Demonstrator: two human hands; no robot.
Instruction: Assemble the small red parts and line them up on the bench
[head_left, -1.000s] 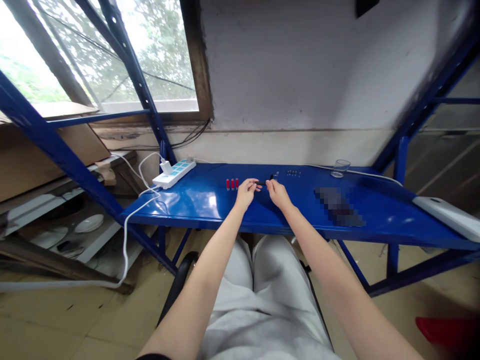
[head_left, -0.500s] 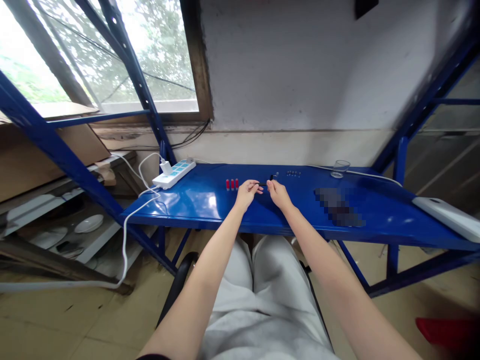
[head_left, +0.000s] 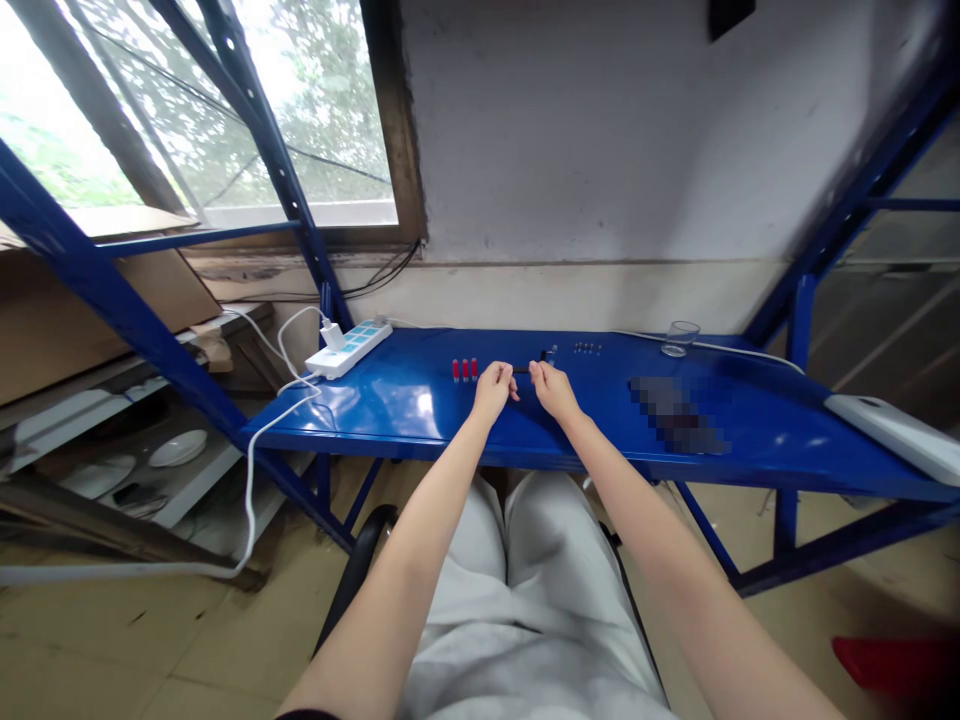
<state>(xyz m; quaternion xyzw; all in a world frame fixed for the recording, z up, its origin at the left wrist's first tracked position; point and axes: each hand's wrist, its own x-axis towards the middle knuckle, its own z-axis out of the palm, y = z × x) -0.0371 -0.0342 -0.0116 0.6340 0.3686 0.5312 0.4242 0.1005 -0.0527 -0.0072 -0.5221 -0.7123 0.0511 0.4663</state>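
Observation:
Over the middle of the blue metal shelf (head_left: 420, 410), my left hand (head_left: 493, 389) and my right hand (head_left: 553, 388) sit close together. Both pinch the ends of a small thin black part (head_left: 522, 370) held between them, fingers curled. Three small red pieces (head_left: 464, 368) stand in a row just left of my left hand. A small dark and silver piece (head_left: 547, 353) lies just beyond my right hand, and a row of tiny dark parts (head_left: 587, 347) lies farther right.
A white power strip (head_left: 347, 347) with a plugged charger and white cable lies at the shelf's left back. A clear glass (head_left: 681, 337) stands at the back right, a blurred dark object (head_left: 679, 412) at mid right, a white flat device (head_left: 896, 433) at far right.
Both hands have drawn slightly nearer to me and closer together, still pinching the small black part. Nothing else on the shelf has moved.

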